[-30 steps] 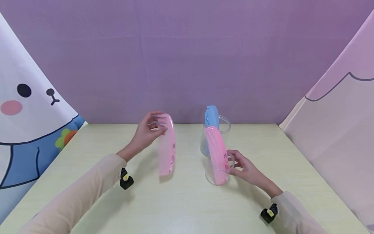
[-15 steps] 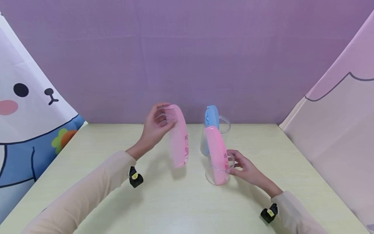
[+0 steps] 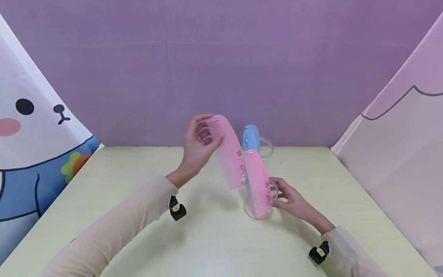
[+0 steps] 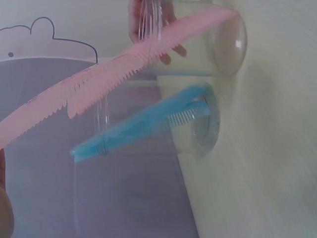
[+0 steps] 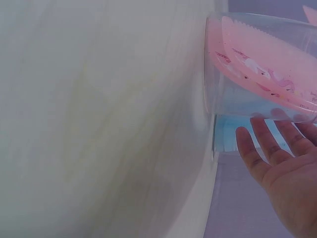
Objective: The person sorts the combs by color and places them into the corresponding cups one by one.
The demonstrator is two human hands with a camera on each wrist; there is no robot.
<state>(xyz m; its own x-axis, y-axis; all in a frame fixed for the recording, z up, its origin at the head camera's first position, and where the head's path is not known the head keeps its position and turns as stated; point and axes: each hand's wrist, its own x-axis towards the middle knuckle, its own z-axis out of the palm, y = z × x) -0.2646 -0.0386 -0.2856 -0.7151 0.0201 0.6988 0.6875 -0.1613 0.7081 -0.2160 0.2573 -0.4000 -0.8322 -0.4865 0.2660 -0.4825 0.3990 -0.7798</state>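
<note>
My left hand (image 3: 199, 144) pinches the upper end of a pink comb (image 3: 230, 154) between thumb and fingers, holding it tilted above the table. The comb's lower end appears close to the two clear cups. My right hand (image 3: 290, 202) holds the rim of the front clear cup (image 3: 248, 206), which stands on the table. A second pink comb (image 3: 255, 173) leans upright inside that cup; the right wrist view shows doubled pink outlines there, and I cannot tell whether one is a reflection. Behind it, a blue comb (image 4: 138, 126) leans in the rear clear cup (image 3: 267, 148).
The pale wooden table (image 3: 221, 246) ends at a purple backdrop (image 3: 221, 69). Printed cloths hang at both sides, a cartoon animal (image 3: 41, 127) on the left one. Black wrist cameras (image 3: 177, 209) sit below the sleeves.
My left hand has carried its pink comb rightward and upward toward the cups, and the comb has tilted more. The right hand, front cup and blue comb stay where they were.
</note>
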